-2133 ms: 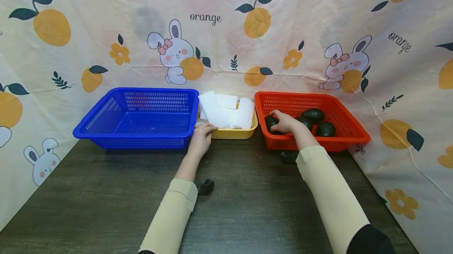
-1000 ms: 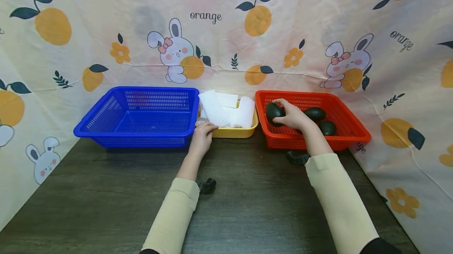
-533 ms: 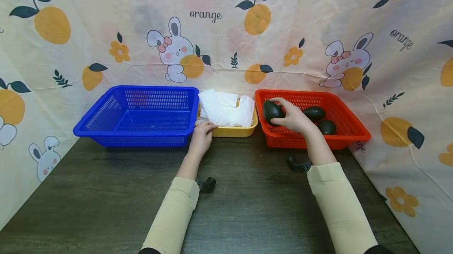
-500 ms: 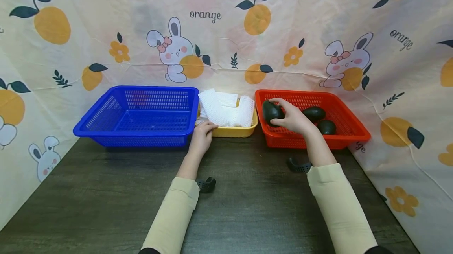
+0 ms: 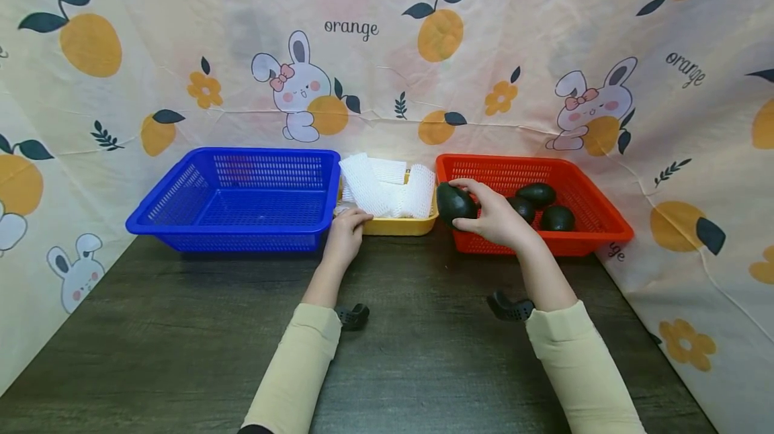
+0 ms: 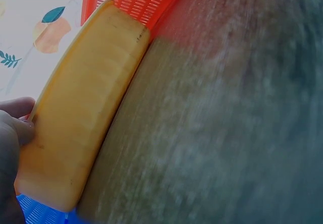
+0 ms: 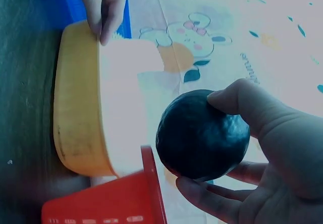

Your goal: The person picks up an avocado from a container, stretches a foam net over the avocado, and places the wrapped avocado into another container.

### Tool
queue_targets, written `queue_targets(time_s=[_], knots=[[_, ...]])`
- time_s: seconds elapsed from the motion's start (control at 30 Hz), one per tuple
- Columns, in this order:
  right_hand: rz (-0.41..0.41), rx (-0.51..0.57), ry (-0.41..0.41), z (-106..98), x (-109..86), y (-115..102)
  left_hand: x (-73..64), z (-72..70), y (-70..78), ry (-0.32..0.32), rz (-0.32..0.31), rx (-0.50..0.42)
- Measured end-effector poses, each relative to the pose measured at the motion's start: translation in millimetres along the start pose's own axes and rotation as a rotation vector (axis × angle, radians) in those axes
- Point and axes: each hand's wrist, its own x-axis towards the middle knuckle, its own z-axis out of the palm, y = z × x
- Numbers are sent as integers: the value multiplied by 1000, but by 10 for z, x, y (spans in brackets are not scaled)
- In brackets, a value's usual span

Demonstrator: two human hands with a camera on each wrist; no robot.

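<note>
My right hand (image 5: 500, 219) grips a dark green avocado (image 5: 453, 205) between thumb and fingers. In the head view it is over the red basket's left rim; the right wrist view shows the avocado (image 7: 199, 141) round and glossy, raised above that rim. My left hand (image 5: 345, 238) pinches the front left rim of a yellow bin (image 5: 402, 227), near the blue basket's corner. White foam net sleeves (image 5: 369, 189) fill the bin. In the left wrist view the thumb and a finger (image 6: 22, 130) are at the bin's edge; the fingertips inside are hidden.
The red basket (image 5: 595, 219) at the right holds several more avocados (image 5: 537, 195). A blue basket (image 5: 232, 229) stands at the left, its bottom visible. Both flank the yellow bin along a printed cloth backdrop (image 5: 387, 84) on the dark wooden table (image 5: 411, 353).
My right hand has taken hold of the avocado, lifted it from inside the red basket and carried it left to the basket's edge. My left hand has stayed on the yellow bin.
</note>
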Motion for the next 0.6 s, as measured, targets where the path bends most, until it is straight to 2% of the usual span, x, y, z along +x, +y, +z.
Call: queue_targets(time_s=[0.27, 0.6], knots=[[-51, -24, 16, 141, -133, -95, -8, -3, 7, -6, -8, 4], [12, -9, 13, 328, -262, -160, -9, -7, 7, -2, -1, 8]])
